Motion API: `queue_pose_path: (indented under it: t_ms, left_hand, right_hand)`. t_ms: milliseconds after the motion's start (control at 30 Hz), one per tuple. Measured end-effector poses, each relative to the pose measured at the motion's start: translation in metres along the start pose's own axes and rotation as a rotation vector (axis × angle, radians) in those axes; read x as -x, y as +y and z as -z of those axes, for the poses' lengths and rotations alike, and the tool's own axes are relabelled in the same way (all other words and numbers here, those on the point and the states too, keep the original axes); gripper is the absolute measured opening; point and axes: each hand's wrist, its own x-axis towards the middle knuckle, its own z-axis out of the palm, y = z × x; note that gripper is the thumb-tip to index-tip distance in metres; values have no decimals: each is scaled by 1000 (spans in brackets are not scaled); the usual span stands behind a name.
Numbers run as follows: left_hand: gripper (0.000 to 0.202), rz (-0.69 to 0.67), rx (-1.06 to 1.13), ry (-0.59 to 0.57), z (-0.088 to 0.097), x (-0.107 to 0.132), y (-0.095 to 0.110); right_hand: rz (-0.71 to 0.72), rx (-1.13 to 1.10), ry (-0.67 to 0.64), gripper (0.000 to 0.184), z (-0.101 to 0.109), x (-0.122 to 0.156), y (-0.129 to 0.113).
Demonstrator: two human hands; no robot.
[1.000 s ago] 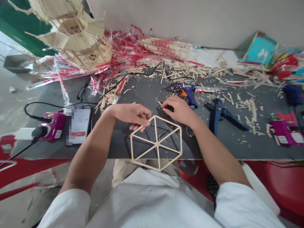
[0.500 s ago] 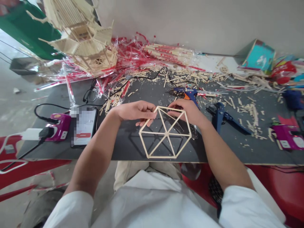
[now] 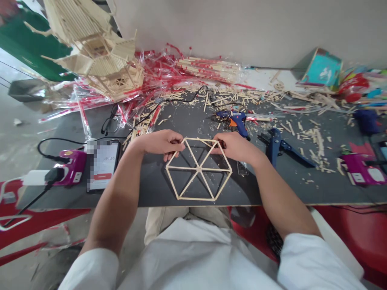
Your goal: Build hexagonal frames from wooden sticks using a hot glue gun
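Dark grey table (image 3: pixel 290 187), phone (image 3: pixel 105 166), purple power block (image 3: pixel 75 162), blue glue gun (image 3: pixel 239 120), blue cutter (image 3: pixel 274 148), scattered wooden offcuts (image 3: pixel 316 141)

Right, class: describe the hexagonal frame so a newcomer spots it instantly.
Find the grey table. Near its front edge, the left hand holds a hexagonal frame of pale sticks. Unlike the loose sticks behind, these are joined, six spokes meeting at the centre.

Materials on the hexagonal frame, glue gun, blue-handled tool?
Hexagonal frame: likely bare wood, matte; pale, straight sticks, no visible coating.
Glue gun: probably moulded plastic; smooth, solid blue body.
Blue-handled tool: smooth dark-blue finish; painted metal or plastic, can't tell which.
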Motion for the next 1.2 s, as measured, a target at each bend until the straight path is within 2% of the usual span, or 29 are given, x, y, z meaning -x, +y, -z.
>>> queue_pose_path:
  t_ms: [133, 267, 367, 500, 567, 667, 733, 833, 900, 967, 1033, 1100, 1133, 1200]
  left_hand:
    - [39, 13, 3, -23, 2, 0, -2]
    - [41, 6, 4, -21, 1, -3, -4]
    - [40, 19, 1, -11, 0, -5, -5]
    - [37, 42, -19, -8, 0, -6, -5]
    - [36, 44, -29, -7, 1, -7, -5]
    - [36, 47, -26, -8, 1, -7, -8]
    - [35, 53, -32, 10, 2, -8, -10]
    - [35, 65, -62, 62, 2, -10, -12]
    - [35, 73, -78, 83, 3, -11, -13]
    - [35, 75, -101, 100, 3, -11, -12]
    - [37, 72, -167, 132, 3, -11, -10]
    - [40, 64, -253, 171, 2, -11, -9]
    - [42, 59, -284, 189, 2, -12, -9]
    - [42, 55, -299, 216, 1, -12, -10]
  right_hand:
    - [-49, 161, -58, 26, -1, 4, -9]
    - [-166, 356, -42, 15, 2, 7, -18]
    - [-191, 286, -21, 14, 4, 2, -15]
    - [-177, 145, -41, 22, 5, -7, -10]
    - [-170, 150, -73, 25, 6, -11, -10]
    - [-137, 239, -102, 18, 9, -15, -15]
    - [-93, 272, -35, 14, 12, -19, -19]
    - [-13, 242, 173, 18, 27, -22, -18]
    - [-3, 242, 345, 18, 43, -18, -3]
    - [-95, 279, 489, 18, 60, -8, 27]
    - [-231, 361, 440, 16, 73, 4, 69]
    - [-358, 455, 305, 17, 78, 12, 113]
    - [-319, 464, 247, 22, 79, 15, 132]
    - [-266, 458, 253, 27, 77, 17, 160]
